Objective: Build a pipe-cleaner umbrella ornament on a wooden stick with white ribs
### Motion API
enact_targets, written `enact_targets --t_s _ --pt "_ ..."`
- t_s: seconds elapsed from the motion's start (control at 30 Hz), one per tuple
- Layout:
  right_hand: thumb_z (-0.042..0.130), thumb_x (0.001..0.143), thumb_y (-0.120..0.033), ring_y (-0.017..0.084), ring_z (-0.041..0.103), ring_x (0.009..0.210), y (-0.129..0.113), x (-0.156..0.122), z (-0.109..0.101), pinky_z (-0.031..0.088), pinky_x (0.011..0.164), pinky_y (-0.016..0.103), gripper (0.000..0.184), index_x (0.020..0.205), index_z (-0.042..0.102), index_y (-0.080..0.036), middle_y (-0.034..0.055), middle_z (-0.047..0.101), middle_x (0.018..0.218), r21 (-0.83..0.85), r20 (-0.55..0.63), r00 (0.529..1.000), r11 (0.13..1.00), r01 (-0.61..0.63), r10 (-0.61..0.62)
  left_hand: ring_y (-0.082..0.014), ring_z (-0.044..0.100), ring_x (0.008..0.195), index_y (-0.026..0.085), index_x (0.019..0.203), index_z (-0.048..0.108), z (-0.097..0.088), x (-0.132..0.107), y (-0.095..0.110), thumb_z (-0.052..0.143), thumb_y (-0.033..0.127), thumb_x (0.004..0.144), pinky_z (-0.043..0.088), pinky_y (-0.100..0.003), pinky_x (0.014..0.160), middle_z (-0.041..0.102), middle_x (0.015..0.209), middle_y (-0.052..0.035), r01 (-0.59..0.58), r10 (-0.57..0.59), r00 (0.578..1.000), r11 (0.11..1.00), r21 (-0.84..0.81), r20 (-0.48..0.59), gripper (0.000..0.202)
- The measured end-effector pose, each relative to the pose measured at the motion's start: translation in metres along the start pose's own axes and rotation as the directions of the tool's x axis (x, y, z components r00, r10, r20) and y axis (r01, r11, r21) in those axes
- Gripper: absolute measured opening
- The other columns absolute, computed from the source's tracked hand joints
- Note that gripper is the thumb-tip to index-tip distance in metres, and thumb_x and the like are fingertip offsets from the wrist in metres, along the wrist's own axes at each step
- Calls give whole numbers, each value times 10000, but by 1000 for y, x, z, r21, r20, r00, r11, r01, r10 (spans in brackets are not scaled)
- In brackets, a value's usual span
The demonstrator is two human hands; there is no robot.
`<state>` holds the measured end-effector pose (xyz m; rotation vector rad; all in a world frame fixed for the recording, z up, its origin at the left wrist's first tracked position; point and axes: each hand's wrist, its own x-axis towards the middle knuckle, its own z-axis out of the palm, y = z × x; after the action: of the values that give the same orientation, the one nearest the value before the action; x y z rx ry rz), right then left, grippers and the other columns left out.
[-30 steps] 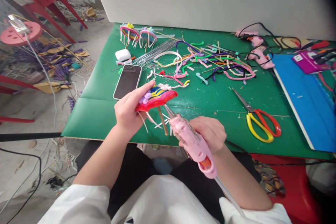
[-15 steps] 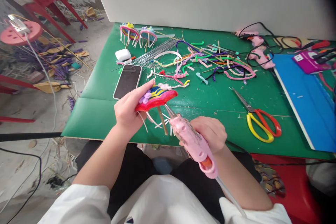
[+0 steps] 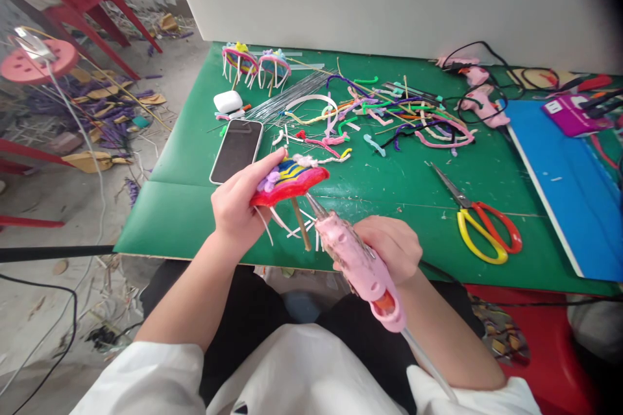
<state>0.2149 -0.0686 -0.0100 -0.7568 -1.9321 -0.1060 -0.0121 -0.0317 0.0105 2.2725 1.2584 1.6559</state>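
My left hand (image 3: pixel 238 198) is closed on the rim of a small pipe-cleaner umbrella (image 3: pixel 293 183), with thumb on top. Its canopy is red, pink, yellow and blue, with purple and white fuzzy bits on top. A wooden stick and thin white strips hang beneath it. In my right hand (image 3: pixel 392 246) is a pink hot glue gun (image 3: pixel 357 259), a clear glue stick trailing from its back end. The gun's metal nozzle points up at the underside of the red rim; whether it touches I cannot tell. My right fingers are partly hidden behind the gun.
On the green table (image 3: pixel 170 207) lie a phone (image 3: pixel 237 151), a white case (image 3: pixel 228 102), scissors (image 3: pixel 470 214), thin wires (image 3: pixel 292 96) and loose pipe cleaners (image 3: pixel 389 110). Two similar umbrellas (image 3: pixel 256 65) stand at the back left. A blue board (image 3: pixel 559 188) and cables are at right.
Almost nothing differs. The back of the glue gun and my right hand have shifted very slightly; the umbrella and my left hand stay where they were.
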Motion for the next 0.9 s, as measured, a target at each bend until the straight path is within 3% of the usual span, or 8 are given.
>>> enact_targets --t_s 0.9 --pt "635 826 -396 167 615 529 2 -5 0 483 498 301 188 855 586 -217 23 652 605 70 72 997 997 -40 35 -176 711 986 263 1262 596 1 1 5 630 176 862 599 -261 864 722 1137 -20 51 -51 999 999 -1 -1 410"
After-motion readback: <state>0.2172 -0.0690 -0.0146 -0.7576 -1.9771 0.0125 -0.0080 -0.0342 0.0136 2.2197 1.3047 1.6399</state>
